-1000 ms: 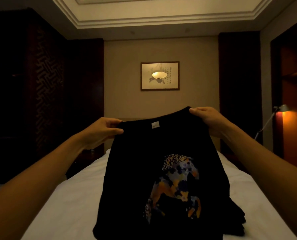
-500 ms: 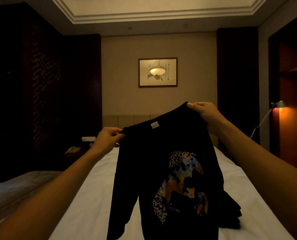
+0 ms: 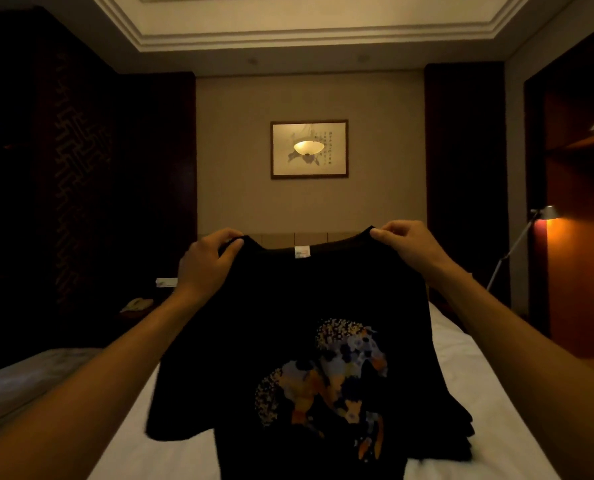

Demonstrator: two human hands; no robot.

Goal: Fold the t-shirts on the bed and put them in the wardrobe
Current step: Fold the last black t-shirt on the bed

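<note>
Holding the shirt (image 3: 299,341) up by its shoulders, left hand (image 3: 205,268) at 10 o'clock and right hand (image 3: 410,251) at 2 both pinching cloth, folding not begun; next, I judge, lay it flat on the bed (image 3: 479,382).

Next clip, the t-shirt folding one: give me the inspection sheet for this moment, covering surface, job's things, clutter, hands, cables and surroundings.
Surface: white-sheeted bed, bare sheet showing on both sides of the shirt.
Job's things: black t-shirt with a multicoloured print held up by its shoulders, white neck label facing the camera, hem hanging toward the bed; a dark pile of clothes lies behind it on the bed's right.
Clutter: nothing seen on the bed.
Hands: left hand and right hand each pinch a shoulder.
Cables: nothing seen.
Surroundings: framed picture on the far wall, lit floor lamp at right, open wooden wardrobe beside it, dim telephone at left.
</note>
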